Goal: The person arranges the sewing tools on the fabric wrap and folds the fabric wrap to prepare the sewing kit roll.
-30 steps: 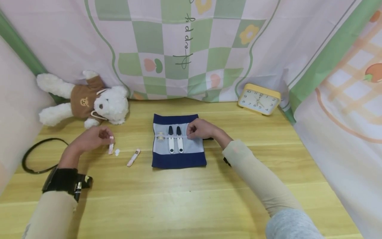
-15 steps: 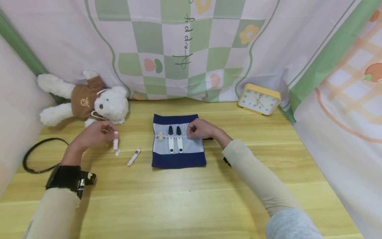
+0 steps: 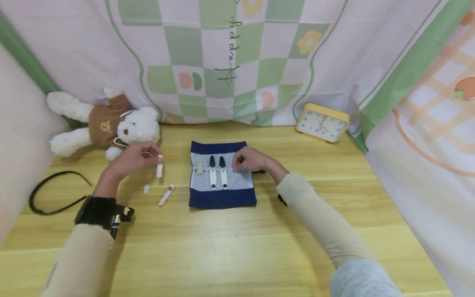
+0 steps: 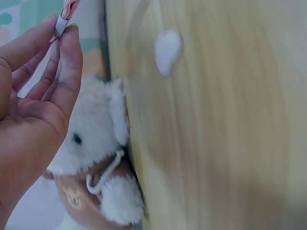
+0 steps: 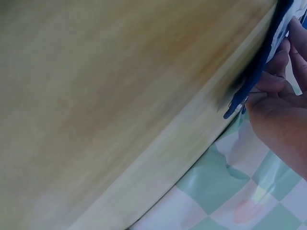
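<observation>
My left hand [image 3: 142, 156] pinches a small folded pink bundle with a white band [image 3: 159, 167] between thumb and fingertips, raised over the table. In the left wrist view the pink bundle [image 4: 67, 12] shows its layers at the top edge. My right hand [image 3: 250, 160] pinches the thin elastic strap [image 3: 205, 168] at its right side, over an unfolded navy and light-blue fabric case [image 3: 222, 199]. Under the strap sit two white tools with black tips [image 3: 213, 177] and a small beige spool [image 3: 200, 169]. In the right wrist view my right hand [image 5: 283, 91] is at the case's edge.
A second pink bundle [image 3: 166, 195] and a small white flat piece [image 3: 146, 189] lie left of the case. A black headband-like loop [image 3: 42, 185] lies at far left. A white plush bear [image 3: 142, 128] and a yellow clock [image 3: 322, 123] stand along the back curtain [image 3: 219, 105].
My left hand has carried the pink bundle rightward, past the white flat piece and closer to the case. The right hand stays at the strap.
</observation>
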A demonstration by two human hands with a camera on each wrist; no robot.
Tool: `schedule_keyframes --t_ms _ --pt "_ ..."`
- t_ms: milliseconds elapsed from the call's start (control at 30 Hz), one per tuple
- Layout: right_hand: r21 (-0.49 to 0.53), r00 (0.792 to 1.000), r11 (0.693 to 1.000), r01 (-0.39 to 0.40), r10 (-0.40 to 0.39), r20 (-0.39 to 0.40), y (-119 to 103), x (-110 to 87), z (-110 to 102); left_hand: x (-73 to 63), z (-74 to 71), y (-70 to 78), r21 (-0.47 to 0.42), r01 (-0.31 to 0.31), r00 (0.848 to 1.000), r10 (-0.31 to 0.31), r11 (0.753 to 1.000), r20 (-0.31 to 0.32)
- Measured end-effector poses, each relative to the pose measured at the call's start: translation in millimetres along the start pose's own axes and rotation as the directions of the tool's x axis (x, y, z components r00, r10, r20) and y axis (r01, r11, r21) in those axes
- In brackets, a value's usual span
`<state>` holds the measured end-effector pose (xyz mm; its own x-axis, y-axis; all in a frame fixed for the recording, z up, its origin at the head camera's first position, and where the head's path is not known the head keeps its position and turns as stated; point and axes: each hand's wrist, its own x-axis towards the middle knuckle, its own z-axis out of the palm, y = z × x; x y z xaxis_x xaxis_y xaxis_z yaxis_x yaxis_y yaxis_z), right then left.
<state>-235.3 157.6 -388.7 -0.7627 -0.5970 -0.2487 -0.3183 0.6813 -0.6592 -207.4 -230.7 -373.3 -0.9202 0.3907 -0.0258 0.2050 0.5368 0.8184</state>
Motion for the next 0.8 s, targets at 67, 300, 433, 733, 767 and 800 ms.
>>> schedule_keyframes --t_ms 67,300,433,733,767,800 --pt "-0.002 1.0 1.0 0.007 -0.007 -0.002 -1 0.5 0 3.9 2.6 3.1 -0.008 0.009 1.0 -0.009 1.0 0.008" --pt "0.009 1.0 1.0 0.004 -0.004 0.008 0 1.8 2 17.8 13.4 10.5 -0.032 -0.015 0.999 0.016 0.999 0.037" --pt "0.016 1.0 1.0 0.0 0.0 0.008 1 1.2 1 22.7 18.3 17.4 -0.035 -0.026 0.999 0.027 0.999 0.03" --pt "0.016 1.0 1.0 -0.008 0.008 0.009 1 -0.7 0 34.3 31.3 26.1 -0.06 -0.063 0.998 0.064 0.996 0.012" --pt "0.019 1.0 1.0 -0.009 0.008 0.011 1 -0.8 0 36.0 33.3 26.7 -0.057 -0.07 0.997 0.07 0.996 0.009" --pt "0.023 1.0 1.0 -0.009 0.009 0.012 1 -0.9 0 37.6 35.2 27.2 -0.05 -0.073 0.997 0.074 0.996 0.005"
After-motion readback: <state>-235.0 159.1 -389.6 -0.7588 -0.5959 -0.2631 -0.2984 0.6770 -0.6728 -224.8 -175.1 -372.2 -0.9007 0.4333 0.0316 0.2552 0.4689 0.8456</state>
